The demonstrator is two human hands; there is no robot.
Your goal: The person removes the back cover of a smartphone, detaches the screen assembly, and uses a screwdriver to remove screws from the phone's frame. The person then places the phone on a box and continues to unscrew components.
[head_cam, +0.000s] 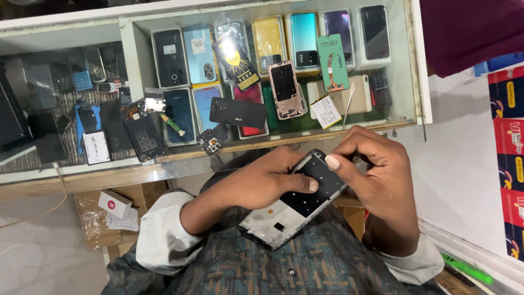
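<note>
The left hand (262, 183) has its grip clenched around an opened phone frame (297, 199), thumb pressed flat on the dark back. The right hand (376, 164) pinches the frame's upper corner, just above the left thumb. Beyond both grips, a glass-topped bench (82, 169) carries a black phone (238, 112) and a pink frame (285, 89).

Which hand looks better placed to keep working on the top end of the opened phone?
Probably the right hand: its fingertips pinch at the upper edge of the opened phone frame, while the left hand grips the middle, steadying it.

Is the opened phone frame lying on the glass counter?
No, both the left hand and right hand hold the phone frame above the lap.
</note>
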